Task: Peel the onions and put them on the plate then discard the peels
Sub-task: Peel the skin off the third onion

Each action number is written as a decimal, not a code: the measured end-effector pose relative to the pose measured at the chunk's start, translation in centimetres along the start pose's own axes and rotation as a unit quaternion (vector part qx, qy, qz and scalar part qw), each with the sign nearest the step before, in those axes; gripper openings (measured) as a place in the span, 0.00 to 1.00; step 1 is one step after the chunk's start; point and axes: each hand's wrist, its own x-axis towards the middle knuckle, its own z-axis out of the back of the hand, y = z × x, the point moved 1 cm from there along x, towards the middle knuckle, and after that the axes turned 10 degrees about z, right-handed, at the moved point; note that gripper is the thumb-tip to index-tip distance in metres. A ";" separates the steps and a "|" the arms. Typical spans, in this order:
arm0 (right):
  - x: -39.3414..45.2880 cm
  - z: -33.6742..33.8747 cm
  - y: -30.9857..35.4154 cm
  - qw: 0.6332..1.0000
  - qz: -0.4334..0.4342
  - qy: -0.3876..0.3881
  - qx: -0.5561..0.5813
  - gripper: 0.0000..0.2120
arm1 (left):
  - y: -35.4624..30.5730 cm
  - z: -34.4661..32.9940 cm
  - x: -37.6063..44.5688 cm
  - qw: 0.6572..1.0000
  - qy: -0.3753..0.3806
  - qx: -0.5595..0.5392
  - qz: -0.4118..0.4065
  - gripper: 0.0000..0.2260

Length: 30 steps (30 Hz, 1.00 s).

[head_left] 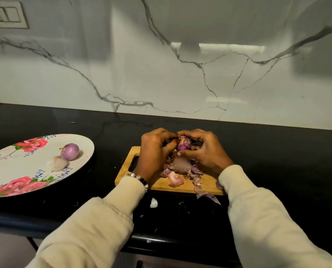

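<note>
Two peeled onions (67, 156) lie on the plate (83, 144), left on the worktop (277, 151). Third onion (184, 143) held above the board (126, 167): right hand (203, 149) grips it, left hand (155, 149) pinches skin at its top. Peeling underway. Next, probably: strip remaining skin, then carry onion to plate; peels (180, 171) await discarding.

- Plate (10, 171) lies left on the counter (277, 151), two onions (70, 151) on it
- Cutting board (128, 167) sits to its right, peels (180, 169) heaped on it
- Both hands (157, 149) hold an onion (184, 143) above the heap
- Wall (161, 64) behind
</note>
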 end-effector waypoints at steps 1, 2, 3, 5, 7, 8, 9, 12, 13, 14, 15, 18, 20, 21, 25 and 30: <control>0.0 0.0 0.0 1.000 0.000 0.001 -0.004 0.27 | 0.0 0.0 -0.1 1.000 -0.001 0.008 -0.011 0.06; 0.0 0.1 0.1 1.000 0.000 0.001 -0.007 0.26 | 0.0 0.0 -0.1 1.000 -0.003 0.015 -0.020 0.06; 0.0 0.0 0.1 1.000 0.001 0.001 -0.009 0.26 | -0.1 0.0 -0.1 0.999 -0.005 0.020 -0.025 0.06; 0.0 -0.1 0.2 1.000 0.005 0.000 -0.012 0.26 | -0.1 0.0 -0.2 0.999 -0.010 0.033 -0.037 0.06; 0.0 -0.4 0.1 1.000 0.008 0.001 -0.014 0.26 | -0.2 -0.1 -0.3 0.998 -0.015 0.047 -0.047 0.05; 0.0 -0.5 0.1 1.000 0.008 0.001 -0.016 0.26 | -0.2 -0.1 -0.3 0.997 -0.017 0.052 -0.049 0.05; 0.0 -0.6 0.1 1.000 0.008 0.000 -0.014 0.26 | -0.1 -0.1 -0.3 0.997 -0.020 0.055 -0.047 0.06; 0.0 -0.7 0.0 1.000 0.003 -0.011 0.023 0.26 | 0.1 -0.3 -0.2 0.997 -0.027 0.066 -0.037 0.06; 0.0 -0.7 0.0 0.999 0.000 -0.012 0.033 0.26 | 0.2 -0.3 -0.1 0.997 -0.028 0.066 -0.034 0.06; 0.0 -0.7 -0.1 0.999 -0.003 -0.013 0.040 0.26 | 0.3 -0.4 -0.1 0.997 -0.025 0.062 -0.027 0.05; 0.0 -0.7 -0.2 0.999 -0.005 -0.013 0.048 0.26 | 0.3 -0.4 0.0 0.998 -0.018 0.053 -0.014 0.05; 0.0 -0.5 -0.5 0.996 -0.018 -0.022 0.086 0.26 | 0.3 -0.4 0.3 0.999 -0.009 0.000 0.034 0.04; 0.1 -0.3 -0.6 0.994 -0.025 -0.030 0.100 0.26 | 0.3 -0.4 0.4 0.998 -0.010 -0.039 0.055 0.05; 0.1 -0.1 -0.5 0.994 -0.026 -0.034 0.103 0.26 | 0.3 -0.4 0.4 0.997 -0.008 -0.049 0.055 0.05; 0.0 0.0 -0.4 0.994 -0.027 -0.036 0.101 0.25 | 0.1 -0.4 0.4 0.997 0.005 -0.057 0.046 0.07; 0.2 -0.4 -0.4 0.996 -0.037 -0.031 0.076 0.24 | 0.1 -0.5 0.3 0.991 -0.005 -0.084 0.105 0.06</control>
